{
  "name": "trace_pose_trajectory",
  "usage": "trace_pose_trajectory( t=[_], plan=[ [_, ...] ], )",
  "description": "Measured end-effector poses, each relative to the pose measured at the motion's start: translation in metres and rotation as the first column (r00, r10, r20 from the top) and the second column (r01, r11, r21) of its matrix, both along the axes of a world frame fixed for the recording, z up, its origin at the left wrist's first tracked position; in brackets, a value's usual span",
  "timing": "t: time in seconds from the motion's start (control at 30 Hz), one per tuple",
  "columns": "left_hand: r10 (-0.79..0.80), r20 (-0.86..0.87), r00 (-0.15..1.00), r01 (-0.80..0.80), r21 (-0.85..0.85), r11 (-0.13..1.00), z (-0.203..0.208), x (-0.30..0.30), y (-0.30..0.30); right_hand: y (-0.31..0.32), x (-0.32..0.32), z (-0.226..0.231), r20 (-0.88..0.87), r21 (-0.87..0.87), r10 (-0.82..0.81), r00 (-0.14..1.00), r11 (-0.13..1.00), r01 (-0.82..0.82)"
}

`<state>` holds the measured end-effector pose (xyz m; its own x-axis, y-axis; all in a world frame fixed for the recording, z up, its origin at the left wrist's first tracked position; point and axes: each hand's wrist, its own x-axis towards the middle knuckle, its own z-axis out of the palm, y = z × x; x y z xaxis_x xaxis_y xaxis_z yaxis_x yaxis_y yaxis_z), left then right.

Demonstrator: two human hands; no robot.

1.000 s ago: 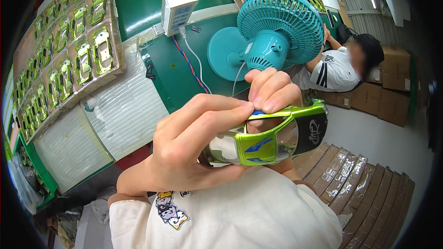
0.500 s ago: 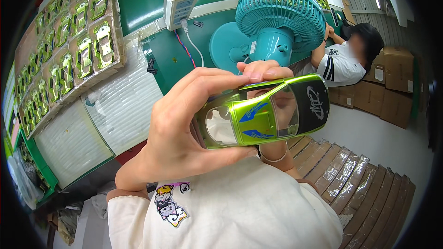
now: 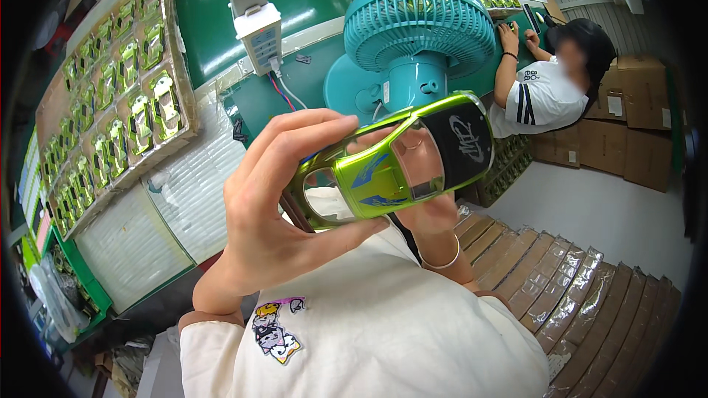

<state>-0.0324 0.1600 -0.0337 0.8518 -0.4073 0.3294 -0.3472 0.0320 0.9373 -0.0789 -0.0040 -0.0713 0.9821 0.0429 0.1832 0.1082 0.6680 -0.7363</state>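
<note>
Glossy lime green covers the toy car body [image 3: 380, 180] that we hold up in front of our chest, roof side facing us and tilted, its black end panel [image 3: 459, 140] up to the right. Blue markings [image 3: 370, 171] lie on the roof and pale lettering on the black panel, so its outer decoration looks done to us; we cannot tell whether anything is left on the underside or far side.

Our left hand [image 3: 269, 195] has a firm hold on the other end, fingers arched over the far long edge, thumb stretched along the near one, wrist bent inward. Our right hand [image 3: 429, 215] is behind the shell, partly visible through the window; we cannot tell how far its fingers are curled or whether it touches. A bracelet [image 3: 441, 259] rings that wrist.

Beyond the shell stands a teal fan [image 3: 420, 29] on the green bench [image 3: 210, 33]. To our left, a cardboard tray [image 3: 182, 51] holds rows of similar green parts [image 3: 164, 103]; to our right, a co-worker [image 3: 542, 96] sits at the bench, and brown cardboard trays [image 3: 568, 317] stand stacked nearer us.
</note>
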Motion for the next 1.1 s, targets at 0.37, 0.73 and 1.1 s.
trace_pose_trajectory(
  t=[0.37,0.73,1.1],
  plan=[
    [-0.106,0.025,0.994,0.105,0.063,0.992,0.008,0.002,-0.040,-0.025,-0.015,0.002,-0.018,0.041,-0.022,1.000,0.999,0.022],
    [-0.212,-0.089,0.973,0.211,-0.019,0.977,0.001,-0.008,-0.050,-0.029,-0.021,-0.005,0.066,-0.048,-0.167,0.984,0.984,0.171],
    [-0.117,0.092,0.989,0.114,0.036,0.993,0.011,0.008,-0.086,-0.070,0.010,0.004,0.289,-0.291,-0.142,0.947,0.929,0.228]
  ],
)
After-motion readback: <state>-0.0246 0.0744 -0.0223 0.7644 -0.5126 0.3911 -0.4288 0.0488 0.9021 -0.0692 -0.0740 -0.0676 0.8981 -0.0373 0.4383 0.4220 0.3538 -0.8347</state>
